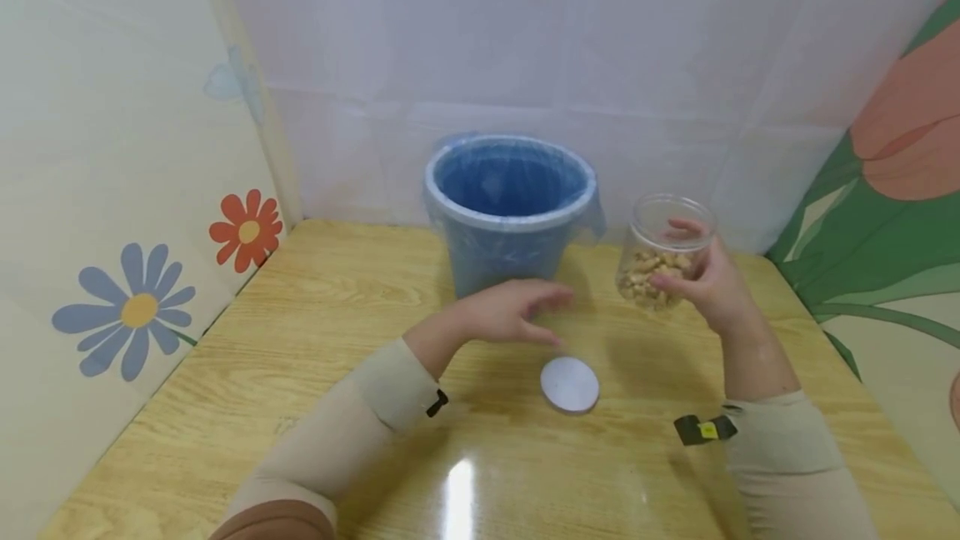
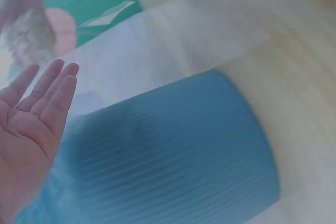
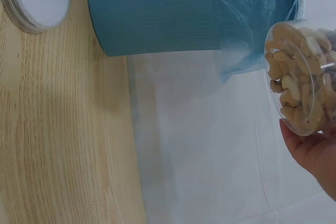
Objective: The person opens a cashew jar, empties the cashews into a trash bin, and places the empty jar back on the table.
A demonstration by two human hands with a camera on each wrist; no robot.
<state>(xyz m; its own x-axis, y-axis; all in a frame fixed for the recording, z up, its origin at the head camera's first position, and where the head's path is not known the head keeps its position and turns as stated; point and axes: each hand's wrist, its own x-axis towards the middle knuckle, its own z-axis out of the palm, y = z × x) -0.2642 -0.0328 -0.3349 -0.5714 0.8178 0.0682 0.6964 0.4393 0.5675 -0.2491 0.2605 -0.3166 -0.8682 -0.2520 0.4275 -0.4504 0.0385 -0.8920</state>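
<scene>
My right hand (image 1: 723, 290) grips a clear plastic jar (image 1: 651, 233) and holds it above the table, right of the blue bin. Cashew nuts (image 3: 296, 74) fill its lower part, and its mouth has no lid on. In front of the bin, my left hand (image 1: 513, 311) hovers with fingers extended and nothing in them; the left wrist view shows its palm and straight fingers (image 2: 58, 95). A round white lid (image 1: 570, 384) lies flat on the table, below and right of the left hand. The blue bin (image 1: 501, 252) stands upright, lined with a thin clear bag (image 3: 247, 19).
The bin stands near the back of the wood-grain table (image 1: 360, 298), by a wall covered with a white sheet (image 1: 480, 32). Flower-patterned panels (image 1: 135, 148) flank the table on both sides. The liner's edge hangs over the bin's rim.
</scene>
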